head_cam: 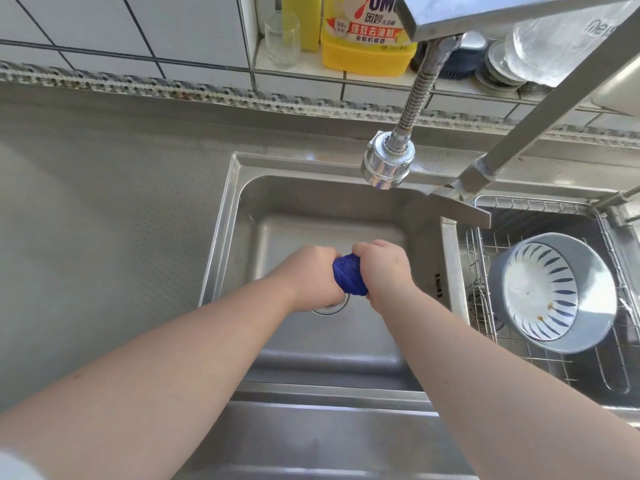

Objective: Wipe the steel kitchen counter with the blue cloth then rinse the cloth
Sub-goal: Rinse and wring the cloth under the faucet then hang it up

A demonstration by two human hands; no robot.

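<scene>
Hands meet over the steel sink basin point(242, 216), seen from a head camera looking down. Both bare forearms reach in from the bottom edge and converge above the basin's centre. The left hand point(310, 277) is closed in a fist around one end of the blue cloth point(348, 275), and the right hand point(386, 271) is closed around the other end, knuckles up; the cloth is bunched into a tight roll between them, only its middle showing. The drain point(334, 306) lies just below the hands, mostly hidden by the left wrist. The faucet head point(387, 164) hangs above the basin's far edge; whether water runs is hard to make out. The steel counter point(104, 202) spreads left of the basin. Right of the basin, a bowl point(550, 292) rests tilted in a wire rack point(606, 358). Beyond the basin, a yellow detergent bottle point(367, 43) stands on the tiled ledge, its top cut off.
</scene>
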